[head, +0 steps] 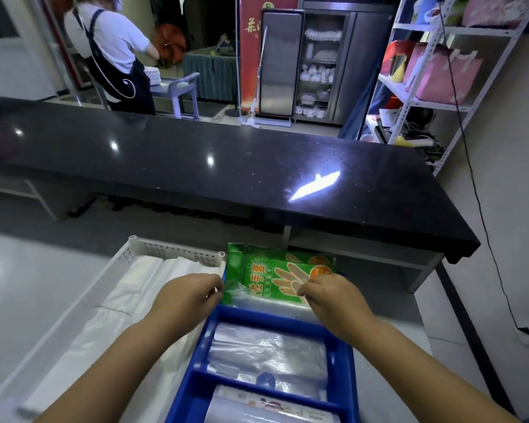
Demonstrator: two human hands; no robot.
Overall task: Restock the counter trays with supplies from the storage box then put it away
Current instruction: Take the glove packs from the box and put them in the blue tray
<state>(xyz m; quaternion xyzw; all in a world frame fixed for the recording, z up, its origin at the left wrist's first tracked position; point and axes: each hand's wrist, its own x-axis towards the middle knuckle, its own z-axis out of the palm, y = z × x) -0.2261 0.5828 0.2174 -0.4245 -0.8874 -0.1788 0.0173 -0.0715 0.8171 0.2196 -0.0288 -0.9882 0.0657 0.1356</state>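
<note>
Nearest, clear bags are seen lying in the blue tray (347,355). Left of it, the white tray (153,245) is filled. The left hand (187,296) pinches the green glove packets (275,274) at their left edge, the right hand (333,296) at their right; their long axis runs between both hands, over the far compartment.

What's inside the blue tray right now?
The blue tray holds green glove packets in the far compartment, clear plastic bags in the middle, another pack nearest. Anything beneath them is covered.

A glossy black counter (226,166), a steel cabinet (318,62) beyond, and pink bags (440,74) on white shelving (409,102)
</note>
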